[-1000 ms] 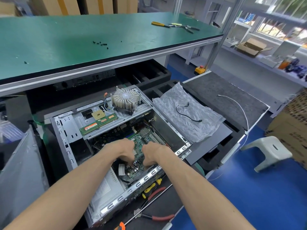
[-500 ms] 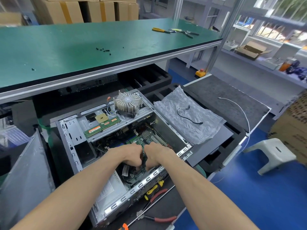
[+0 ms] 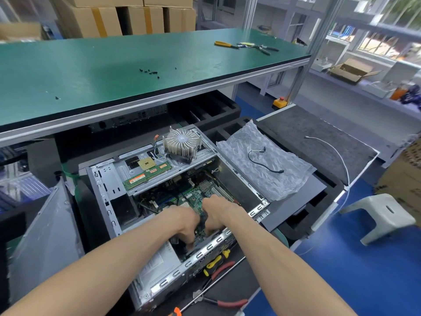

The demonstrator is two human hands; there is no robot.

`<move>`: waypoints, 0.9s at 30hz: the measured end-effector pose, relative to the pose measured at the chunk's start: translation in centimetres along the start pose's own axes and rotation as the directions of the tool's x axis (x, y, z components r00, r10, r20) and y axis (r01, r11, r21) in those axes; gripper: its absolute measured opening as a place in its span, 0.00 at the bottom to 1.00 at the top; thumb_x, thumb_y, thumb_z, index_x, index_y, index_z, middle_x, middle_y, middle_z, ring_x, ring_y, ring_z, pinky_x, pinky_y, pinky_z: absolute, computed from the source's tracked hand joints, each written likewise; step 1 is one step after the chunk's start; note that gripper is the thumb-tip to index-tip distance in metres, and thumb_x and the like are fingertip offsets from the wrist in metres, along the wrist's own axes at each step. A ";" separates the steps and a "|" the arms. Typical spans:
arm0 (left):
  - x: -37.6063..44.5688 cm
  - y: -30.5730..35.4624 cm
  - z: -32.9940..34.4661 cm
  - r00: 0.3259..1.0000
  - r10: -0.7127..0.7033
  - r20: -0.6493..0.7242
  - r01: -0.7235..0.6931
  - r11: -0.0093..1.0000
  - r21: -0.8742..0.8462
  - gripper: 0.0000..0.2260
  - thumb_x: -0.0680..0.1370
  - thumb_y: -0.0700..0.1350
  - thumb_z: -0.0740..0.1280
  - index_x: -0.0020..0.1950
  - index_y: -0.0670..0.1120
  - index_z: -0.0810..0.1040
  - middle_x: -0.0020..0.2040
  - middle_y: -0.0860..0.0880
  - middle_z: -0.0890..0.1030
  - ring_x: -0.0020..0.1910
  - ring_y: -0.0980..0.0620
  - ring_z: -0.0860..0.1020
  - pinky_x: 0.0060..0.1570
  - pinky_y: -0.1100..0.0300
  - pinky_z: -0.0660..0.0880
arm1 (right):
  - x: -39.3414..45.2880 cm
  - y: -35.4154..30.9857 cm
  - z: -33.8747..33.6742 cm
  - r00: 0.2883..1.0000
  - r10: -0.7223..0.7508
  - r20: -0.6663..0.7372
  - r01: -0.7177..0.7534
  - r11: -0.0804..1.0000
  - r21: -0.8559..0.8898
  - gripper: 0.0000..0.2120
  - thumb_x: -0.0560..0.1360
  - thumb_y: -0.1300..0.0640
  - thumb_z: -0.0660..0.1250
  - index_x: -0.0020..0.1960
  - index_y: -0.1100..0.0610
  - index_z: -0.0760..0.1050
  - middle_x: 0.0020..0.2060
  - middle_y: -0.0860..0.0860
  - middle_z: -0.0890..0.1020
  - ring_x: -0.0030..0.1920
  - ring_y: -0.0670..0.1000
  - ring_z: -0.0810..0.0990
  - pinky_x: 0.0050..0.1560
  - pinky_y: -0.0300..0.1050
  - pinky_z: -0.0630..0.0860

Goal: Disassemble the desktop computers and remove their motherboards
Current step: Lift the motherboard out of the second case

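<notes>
The computer case (image 3: 107,185) lies open on its side below the green workbench (image 3: 114,71), and both hands are down inside it, at the near end of the motherboard (image 3: 193,197). The left hand (image 3: 182,221) and the right hand (image 3: 216,215) sit close together with the green board showing between them. Their fingers curl downward around the board's near edge, so both seem to be gripping it, though the fingertips are hidden below the knuckles and the exact hold cannot be seen.

The board is still in the case, against its floor. The heatsink (image 3: 181,144), the processor chip (image 3: 146,163) and a memory stick (image 3: 148,175) lie on the metal drive bracket above it, already off the board. A few loose screws (image 3: 149,71) lie on the workbench. By this the step in hand is likely the freeing and lifting of the board itself.

The next move calls for raising the near edge evenly with both hands, then drawing the board towards the person so that its far side slips out from under the bracket. Dark cables (image 3: 148,206) lie just beside the board on the left; any still plugged in would have to be pulled first.
</notes>
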State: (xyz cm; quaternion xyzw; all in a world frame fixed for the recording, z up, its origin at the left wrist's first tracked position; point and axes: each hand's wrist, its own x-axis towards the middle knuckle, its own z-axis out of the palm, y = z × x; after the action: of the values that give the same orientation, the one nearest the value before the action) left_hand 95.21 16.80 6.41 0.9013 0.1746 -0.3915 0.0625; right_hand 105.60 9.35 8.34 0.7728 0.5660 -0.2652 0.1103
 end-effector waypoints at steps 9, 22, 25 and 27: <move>0.5 2.3 -0.5 0.986 -0.052 0.160 0.012 0.971 0.238 0.04 0.74 0.48 0.63 0.42 0.48 0.72 0.42 0.49 0.75 0.35 0.51 0.74 0.30 0.57 0.70 | 0.3 0.0 0.0 1.000 -0.028 0.002 0.028 1.000 0.005 0.19 0.69 0.56 0.77 0.36 0.57 0.65 0.36 0.54 0.71 0.34 0.55 0.73 0.35 0.48 0.73; -1.0 0.4 -0.9 0.993 0.041 -0.111 -0.034 0.997 0.063 0.10 0.69 0.50 0.67 0.36 0.51 0.67 0.35 0.51 0.74 0.31 0.53 0.72 0.28 0.60 0.70 | -0.1 0.1 -0.1 0.991 -0.068 -0.116 0.068 0.998 -0.005 0.07 0.68 0.59 0.68 0.37 0.59 0.70 0.36 0.57 0.76 0.35 0.57 0.77 0.29 0.43 0.70; -1.1 0.2 -0.5 0.999 -0.028 -0.040 0.031 0.996 0.078 0.10 0.70 0.53 0.68 0.39 0.50 0.70 0.38 0.51 0.76 0.34 0.53 0.73 0.32 0.57 0.70 | -0.4 0.2 -0.2 0.986 -0.082 -0.143 0.081 0.997 -0.011 0.10 0.68 0.56 0.71 0.37 0.59 0.71 0.38 0.57 0.77 0.36 0.58 0.77 0.29 0.43 0.68; -1.1 0.0 -0.5 0.997 -0.073 0.024 0.071 0.995 0.074 0.10 0.70 0.55 0.68 0.39 0.51 0.71 0.39 0.52 0.76 0.35 0.53 0.73 0.33 0.56 0.70 | -0.6 0.2 -0.3 0.981 -0.096 -0.166 0.095 0.995 -0.016 0.12 0.68 0.53 0.73 0.37 0.59 0.72 0.40 0.56 0.78 0.38 0.58 0.78 0.31 0.45 0.72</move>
State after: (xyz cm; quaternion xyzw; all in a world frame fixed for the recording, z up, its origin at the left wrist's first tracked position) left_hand 94.84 16.57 7.57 0.8907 0.1916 -0.4118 0.0178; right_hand 105.73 8.96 8.85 0.7637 0.6107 -0.2025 0.0528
